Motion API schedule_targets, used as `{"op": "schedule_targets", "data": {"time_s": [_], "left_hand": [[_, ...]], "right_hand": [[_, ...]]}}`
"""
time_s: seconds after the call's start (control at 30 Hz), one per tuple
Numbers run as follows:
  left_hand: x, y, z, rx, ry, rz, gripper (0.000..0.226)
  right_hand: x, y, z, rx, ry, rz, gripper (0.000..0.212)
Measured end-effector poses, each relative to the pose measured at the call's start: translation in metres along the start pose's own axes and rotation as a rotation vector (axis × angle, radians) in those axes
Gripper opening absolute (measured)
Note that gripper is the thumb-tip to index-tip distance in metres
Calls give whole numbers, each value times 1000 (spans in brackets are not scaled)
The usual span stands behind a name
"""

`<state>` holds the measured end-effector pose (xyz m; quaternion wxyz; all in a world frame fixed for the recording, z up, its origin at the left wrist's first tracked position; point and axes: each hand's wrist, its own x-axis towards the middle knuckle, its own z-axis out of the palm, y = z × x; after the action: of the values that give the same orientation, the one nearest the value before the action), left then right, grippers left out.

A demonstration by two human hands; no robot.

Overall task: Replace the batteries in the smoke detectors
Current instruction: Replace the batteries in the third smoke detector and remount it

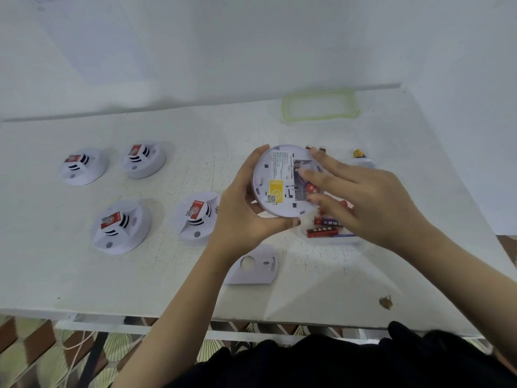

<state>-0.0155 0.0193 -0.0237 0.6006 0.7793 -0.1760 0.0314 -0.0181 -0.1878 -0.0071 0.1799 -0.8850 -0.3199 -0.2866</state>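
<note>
The round white smoke detector (275, 175) shows its open battery bay (297, 190).

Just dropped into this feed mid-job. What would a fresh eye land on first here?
The upturned smoke detector at the centre of the table: the left hand grips it while the straight fingers of the right hand reach into its open battery bay. Four more detectors with red labels sit clustered on the left. Loose red batteries lie below the right hand, and a detached white cover lies nearer the front edge.
</note>
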Motion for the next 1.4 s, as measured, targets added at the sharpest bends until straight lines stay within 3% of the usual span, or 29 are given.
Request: {"op": "schedule_targets", "data": {"time_s": [0.1, 0.23, 0.47, 0.63, 0.8, 0.97, 1.23, 1.4], "left_hand": [[4, -2, 1, -10, 16, -3, 101], [12, -8, 1, -60, 36, -29, 100], [29, -14, 3, -130, 70, -37, 96], [44, -17, 5, -136, 63, -9, 99], [59, -20, 5, -153, 57, -7, 105], [71, -25, 3, -187, 45, -18, 101], [86, -32, 3, -174, 31, -5, 103], [91, -35, 3, -156, 38, -4, 105]], "right_hand": [[-7, 1, -2, 42, 183, 58, 26], [-18, 1, -7, 132, 215, 196, 18], [-28, 19, -12, 159, -186, 288, 29], [8, 44, -14, 249, -207, 420, 23], [54, 82, 5, 80, -423, 587, 29], [77, 93, 30, -61, -671, 637, 39], [83, 98, 44, 6, -692, 683, 45], [81, 101, 45, 184, -604, 763, 29]]}}
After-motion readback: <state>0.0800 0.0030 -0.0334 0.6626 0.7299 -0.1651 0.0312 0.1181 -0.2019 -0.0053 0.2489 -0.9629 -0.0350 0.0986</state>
